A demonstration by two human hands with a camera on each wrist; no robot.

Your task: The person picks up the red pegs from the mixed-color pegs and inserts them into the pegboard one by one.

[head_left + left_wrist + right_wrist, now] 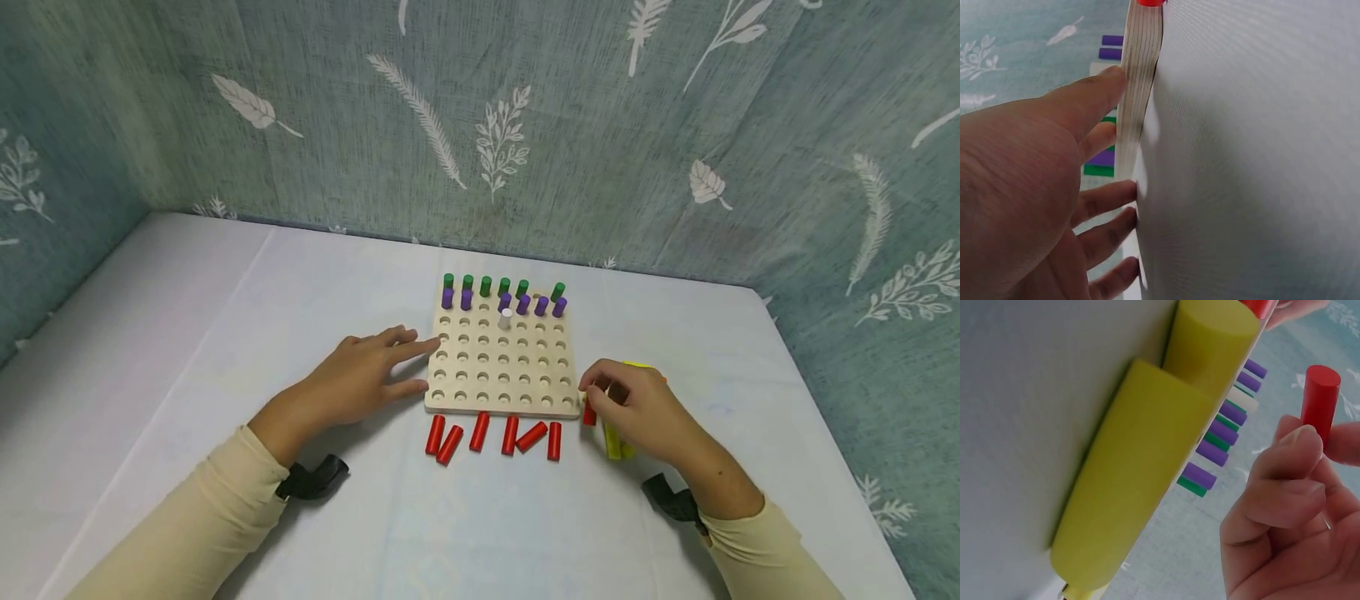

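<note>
A wooden pegboard (504, 409) with rows of round holes lies in the middle of the table. My right hand (637, 408), just off its front right corner, pinches a red peg (1320, 400) between thumb and fingers. At the board's left side, my left hand (360, 377) has its fingers spread, thumb and fingertips right at the edge. In the left wrist view the thumb (1100, 87) lies against the board's side. Green pegs (486, 287) stand along the back row, purple pegs (523, 305) in the row before it, and one white peg (505, 318) in front of those.
Several loose red pegs (510, 436) lie on the white tablecloth (480, 525) along the board's front edge. Yellow pegs (612, 442) lie near and partly under my right hand, large in the right wrist view. A leaf-patterned cloth (570, 167) hangs behind the table.
</note>
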